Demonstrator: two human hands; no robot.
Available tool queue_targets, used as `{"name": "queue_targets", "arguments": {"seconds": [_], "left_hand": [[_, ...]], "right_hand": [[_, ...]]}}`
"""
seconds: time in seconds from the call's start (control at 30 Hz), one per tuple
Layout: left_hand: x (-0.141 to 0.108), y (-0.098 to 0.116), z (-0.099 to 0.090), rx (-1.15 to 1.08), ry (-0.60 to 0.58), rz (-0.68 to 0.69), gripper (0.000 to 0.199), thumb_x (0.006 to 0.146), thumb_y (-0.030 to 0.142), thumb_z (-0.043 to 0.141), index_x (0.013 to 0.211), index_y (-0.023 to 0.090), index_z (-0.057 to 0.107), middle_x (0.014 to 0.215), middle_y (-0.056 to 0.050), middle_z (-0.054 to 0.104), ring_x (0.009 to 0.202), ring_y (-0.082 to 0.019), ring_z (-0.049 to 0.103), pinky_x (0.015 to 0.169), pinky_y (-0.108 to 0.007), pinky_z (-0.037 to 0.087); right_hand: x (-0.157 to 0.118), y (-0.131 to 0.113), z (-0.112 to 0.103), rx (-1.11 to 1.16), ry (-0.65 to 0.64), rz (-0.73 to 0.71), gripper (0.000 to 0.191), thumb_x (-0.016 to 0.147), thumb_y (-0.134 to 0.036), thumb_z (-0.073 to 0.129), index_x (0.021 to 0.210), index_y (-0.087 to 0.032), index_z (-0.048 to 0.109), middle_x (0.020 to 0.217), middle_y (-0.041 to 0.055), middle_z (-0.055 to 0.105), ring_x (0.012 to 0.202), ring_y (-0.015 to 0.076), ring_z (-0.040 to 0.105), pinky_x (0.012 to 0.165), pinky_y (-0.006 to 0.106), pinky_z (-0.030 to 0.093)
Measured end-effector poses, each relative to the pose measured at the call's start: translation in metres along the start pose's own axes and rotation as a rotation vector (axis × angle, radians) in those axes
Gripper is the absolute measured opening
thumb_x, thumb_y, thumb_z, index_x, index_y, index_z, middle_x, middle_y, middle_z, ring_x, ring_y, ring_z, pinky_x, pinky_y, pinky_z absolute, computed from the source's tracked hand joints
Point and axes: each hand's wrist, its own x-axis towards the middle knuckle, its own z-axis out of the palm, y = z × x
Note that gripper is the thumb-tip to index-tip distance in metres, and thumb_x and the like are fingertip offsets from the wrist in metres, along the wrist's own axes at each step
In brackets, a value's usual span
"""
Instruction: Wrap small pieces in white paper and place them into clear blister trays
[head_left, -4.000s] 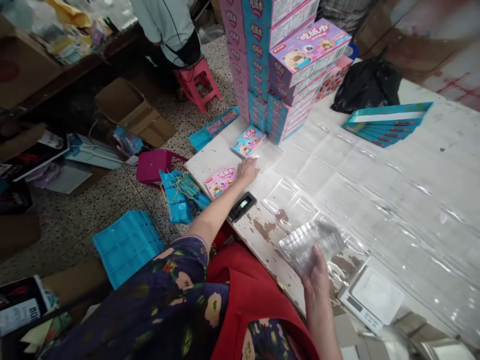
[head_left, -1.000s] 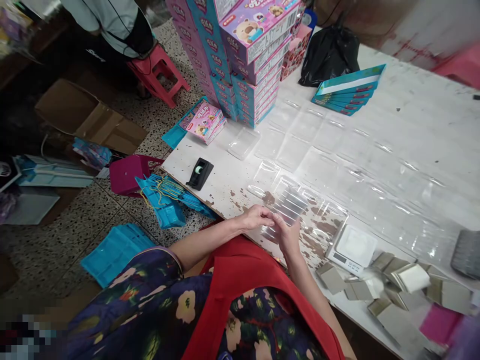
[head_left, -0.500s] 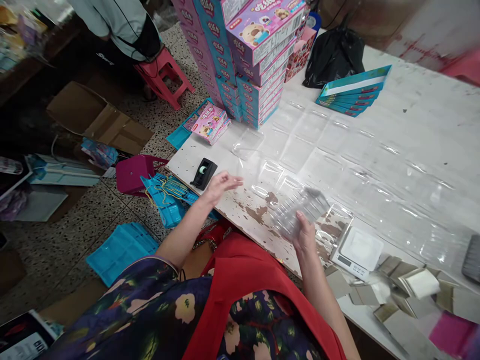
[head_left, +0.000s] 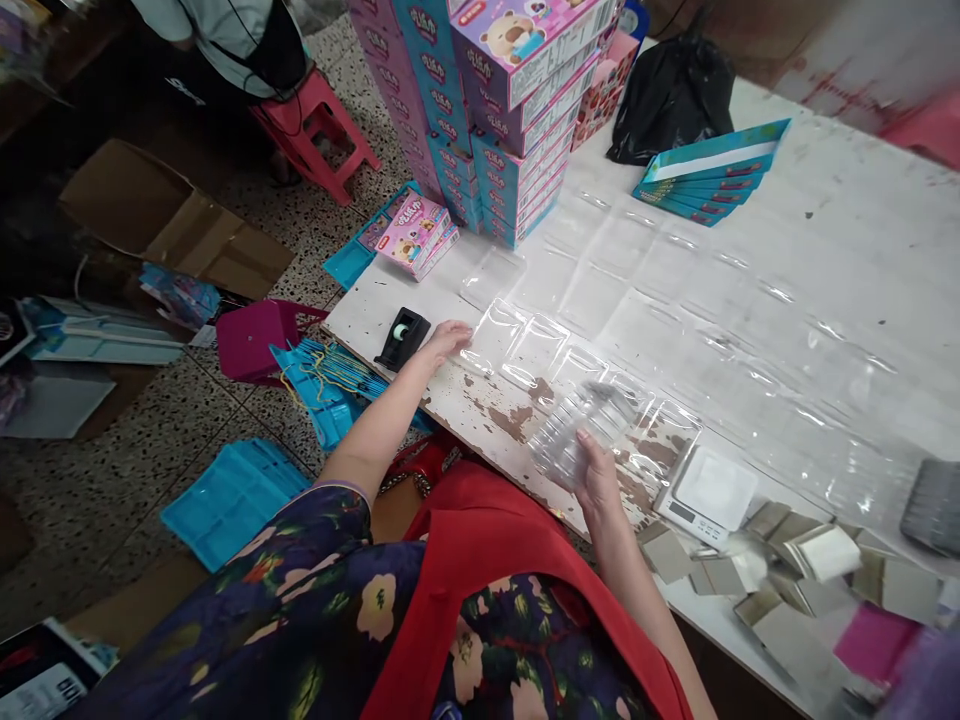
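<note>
Plainly, the right grip point(head_left: 598, 474) clasps clear, ribbed trays point(head_left: 571, 425) — the left grip point(head_left: 450, 340), I can't tell.

A packing workshop: stacked printed boxes point(head_left: 517, 190), clear plastic trays point(head_left: 535, 350), digital scale point(head_left: 716, 487), tape dispenser point(head_left: 405, 345).

trays point(head_left: 568, 428): glossy plastic | tabletop point(head_left: 855, 245): flaked, perhaps wood | bag point(head_left: 671, 105): wrinkled plastic
</note>
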Motion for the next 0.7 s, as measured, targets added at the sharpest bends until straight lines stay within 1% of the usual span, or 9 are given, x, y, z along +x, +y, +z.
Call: {"name": "queue_targets", "arguments": {"seconds": [0.07, 0.17, 0.23, 0.3, 0.37, 0.47, 0.6, 0.67, 0.7], "left_hand": [[0.004, -0.003, 0.003, 0.115, 0.103, 0.069, 0.041, 0.079, 0.029, 0.062, 0.116, 0.014, 0.055, 0.125, -0.013, 0.06, 0.108, -0.019, 0.062, 0.09, -0.03, 0.049], [0.003, -0.008, 0.007, 0.351, 0.187, 0.189, 0.051, 0.081, 0.032, 0.06, 0.128, 0.016, 0.05, 0.14, -0.013, 0.048, 0.126, -0.022, 0.049, 0.1, -0.03, 0.043], [0.0, -0.011, 0.01, 0.503, 0.211, 0.229, 0.058, 0.08, 0.032, 0.06, 0.135, 0.018, 0.045, 0.142, -0.012, 0.046, 0.128, -0.023, 0.047, 0.102, -0.032, 0.04], [-0.003, -0.014, 0.014, 0.608, 0.202, 0.212, 0.062, 0.08, 0.031, 0.06, 0.138, 0.02, 0.042, 0.136, -0.01, 0.052, 0.123, -0.024, 0.051, 0.101, -0.033, 0.041], [-0.005, -0.016, 0.018, 0.676, 0.178, 0.153, 0.058, 0.081, 0.031, 0.058, 0.137, 0.021, 0.044, 0.126, -0.009, 0.06, 0.113, -0.024, 0.058, 0.095, -0.032, 0.043], [-0.007, -0.02, 0.015, 0.748, 0.165, 0.106, 0.048, 0.082, 0.03, 0.055, 0.129, 0.022, 0.053, 0.119, -0.007, 0.064, 0.105, -0.023, 0.061, 0.089, -0.031, 0.045], [-0.01, -0.023, 0.003, 0.819, 0.155, 0.129, 0.044, 0.08, 0.031, 0.057, 0.122, 0.021, 0.059, 0.121, -0.007, 0.064, 0.107, -0.022, 0.059, 0.089, -0.028, 0.044], [-0.012, -0.022, 0.0, 0.858, 0.189, 0.123, 0.039, 0.08, 0.032, 0.056, 0.116, 0.02, 0.062, 0.122, -0.009, 0.063, 0.108, -0.023, 0.059, 0.089, -0.029, 0.043], [-0.013, -0.02, 0.001, 0.875, 0.212, 0.099, 0.035, 0.08, 0.034, 0.056, 0.112, 0.02, 0.064, 0.121, -0.01, 0.063, 0.107, -0.024, 0.059, 0.087, -0.031, 0.044]], "right_hand": [[-0.002, 0.001, -0.001, 0.003, -0.004, -0.007, 0.045, 0.056, -0.036, 0.081, 0.094, -0.019, 0.067, 0.078, -0.0009, 0.071, 0.07, 0.02, 0.066, 0.071, 0.038, 0.055], [-0.005, 0.004, 0.001, 0.014, -0.016, -0.025, 0.048, 0.055, -0.034, 0.083, 0.097, -0.018, 0.067, 0.079, 0.0001, 0.071, 0.068, 0.0192, 0.065, 0.07, 0.037, 0.055], [-0.006, 0.006, 0.002, 0.009, -0.047, -0.027, 0.047, 0.055, -0.034, 0.083, 0.097, -0.018, 0.067, 0.081, 0.0014, 0.072, 0.069, 0.0195, 0.066, 0.069, 0.036, 0.055], [-0.007, 0.007, 0.004, 0.008, -0.075, -0.019, 0.046, 0.056, -0.034, 0.083, 0.096, -0.018, 0.067, 0.083, 0.0022, 0.072, 0.071, 0.0206, 0.066, 0.069, 0.037, 0.055], [-0.008, 0.009, 0.004, 0.015, -0.088, -0.014, 0.045, 0.057, -0.034, 0.083, 0.096, -0.018, 0.067, 0.083, 0.0022, 0.072, 0.072, 0.0208, 0.067, 0.069, 0.037, 0.055], [-0.01, 0.01, 0.001, 0.023, -0.081, -0.007, 0.043, 0.057, -0.033, 0.083, 0.093, -0.018, 0.067, 0.08, 0.0017, 0.072, 0.068, 0.0194, 0.066, 0.065, 0.035, 0.054], [-0.013, 0.01, -0.003, 0.028, -0.039, -0.009, 0.04, 0.055, -0.033, 0.084, 0.088, -0.018, 0.066, 0.075, 0.0009, 0.071, 0.067, 0.0196, 0.065, 0.064, 0.034, 0.054], [-0.014, 0.009, -0.004, 0.019, -0.028, -0.007, 0.038, 0.055, -0.034, 0.084, 0.085, -0.018, 0.066, 0.073, 0.0013, 0.071, 0.069, 0.0209, 0.066, 0.066, 0.035, 0.054], [-0.014, 0.009, -0.005, 0.016, -0.027, -0.008, 0.038, 0.055, -0.034, 0.084, 0.085, -0.018, 0.066, 0.073, 0.0015, 0.071, 0.069, 0.0213, 0.066, 0.066, 0.036, 0.054]]}}
